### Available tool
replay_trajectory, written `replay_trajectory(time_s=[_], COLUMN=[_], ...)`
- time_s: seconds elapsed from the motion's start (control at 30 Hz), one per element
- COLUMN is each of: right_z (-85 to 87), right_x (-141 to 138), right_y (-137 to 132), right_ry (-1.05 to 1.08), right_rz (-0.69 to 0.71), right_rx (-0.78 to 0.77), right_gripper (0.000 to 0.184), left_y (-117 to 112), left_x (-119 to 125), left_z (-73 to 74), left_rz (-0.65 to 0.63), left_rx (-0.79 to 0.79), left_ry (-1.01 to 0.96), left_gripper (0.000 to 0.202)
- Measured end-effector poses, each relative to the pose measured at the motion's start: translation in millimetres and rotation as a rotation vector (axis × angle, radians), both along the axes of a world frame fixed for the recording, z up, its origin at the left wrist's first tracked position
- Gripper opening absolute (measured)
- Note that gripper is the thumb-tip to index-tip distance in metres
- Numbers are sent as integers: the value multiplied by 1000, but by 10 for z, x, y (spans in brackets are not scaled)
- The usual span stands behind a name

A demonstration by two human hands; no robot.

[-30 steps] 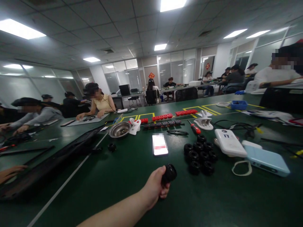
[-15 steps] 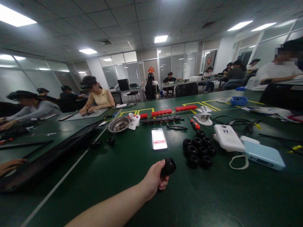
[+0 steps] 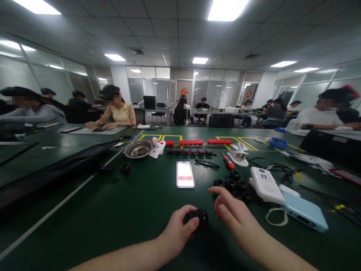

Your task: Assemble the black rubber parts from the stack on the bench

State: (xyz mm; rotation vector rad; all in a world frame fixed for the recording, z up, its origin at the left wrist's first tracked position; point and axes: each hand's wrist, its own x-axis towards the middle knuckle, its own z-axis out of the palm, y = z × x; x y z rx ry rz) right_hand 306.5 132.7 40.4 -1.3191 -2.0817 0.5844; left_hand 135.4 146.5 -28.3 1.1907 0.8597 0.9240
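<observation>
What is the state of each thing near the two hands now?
Left hand: closed around the black part.
Black part: held just above the table.
Right hand: open, fingers spread, beside the part.
Phone: lying flat, screen lit.
Metal bowl: upright.
Screwdriver: lying flat.

Counts on the green table, taken from the two hands

Two hands: the left hand (image 3: 176, 230) grips one black ring-shaped part (image 3: 199, 219), and the right hand (image 3: 235, 217) hovers open just beside it. Just beyond the right hand lies a cluster of black ring parts (image 3: 234, 184), about six showing, some hidden. One phone (image 3: 185, 174) ahead of both hands; one red-handled screwdriver (image 3: 227, 162) and one metal bowl (image 3: 138, 148) further off. One white device (image 3: 266, 184) and one light-blue box (image 3: 305, 209) to the right.
</observation>
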Motion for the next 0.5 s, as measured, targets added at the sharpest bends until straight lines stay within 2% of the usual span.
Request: replay_trajectory(time_s=[0.07, 0.13, 0.2, 0.3, 0.37, 0.43, 0.5], right_z=[-86, -203, -310, -428, -492, -560, -630], right_x=[-96, -175, -200, -146, -103, -91, -114], right_y=[74, 138, 178, 192, 189, 194, 211], right_ry=[-56, -58, -3, 82, 173, 286, 357], right_rz=[40, 59, 100, 228, 230, 179, 157], right_rx=[-64, -114, -90, 0, -3, -80, -190], right_gripper=[25, 23, 19, 32, 42, 43, 36], left_y=[15, 50, 98, 165, 195, 210, 213], left_x=[-6, -2, 8, -2, -48, -119, -189], left_z=[-19, -39, -52, -34, 18, 98, 180], left_rz=[11, 22, -2, -40, -33, -18, -10], left_rx=[43, -1, -88, -168, -85, 120, 351], left_ry=[-16, -12, 11, 67, 142, 279, 456], left_gripper=[45, 49, 56, 59, 52, 40, 32])
